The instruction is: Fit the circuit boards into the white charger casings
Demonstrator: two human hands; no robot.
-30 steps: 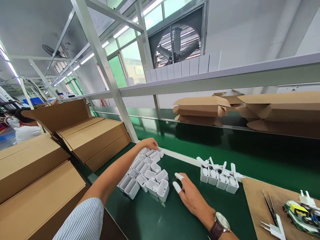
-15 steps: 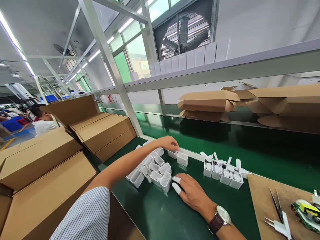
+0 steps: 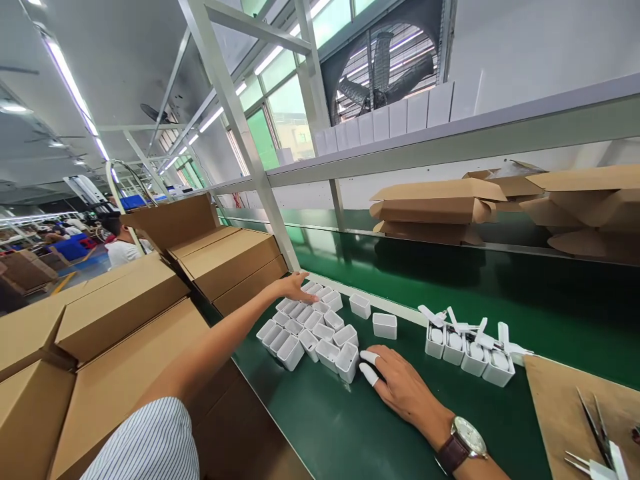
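My left hand (image 3: 291, 288) reaches to the far end of a group of small white plastic cases (image 3: 327, 353) standing close together on the green work surface. Its thumb and fingers are apart, with the thumb low over the back cases, and it holds nothing that I can see. Flat on the surface beside the nearest case lies my right hand (image 3: 400, 383), open, two of its fingers capped with white finger cots. Two white cases, one (image 3: 360, 305) farther and one (image 3: 385, 326) nearer, stand apart from the group.
To the right is a row of white cases with parts inside (image 3: 467, 353). Beyond it, tweezers (image 3: 595, 427) rest on a brown board (image 3: 560, 393). Cardboard boxes (image 3: 225, 257) flank the left side; more cartons (image 3: 435, 200) lie behind the green belt (image 3: 400, 273).
My left hand has moved left, away from the two separate cases to the back of the group, and its fingers have spread. My right hand stays resting. The view has swung slightly left.
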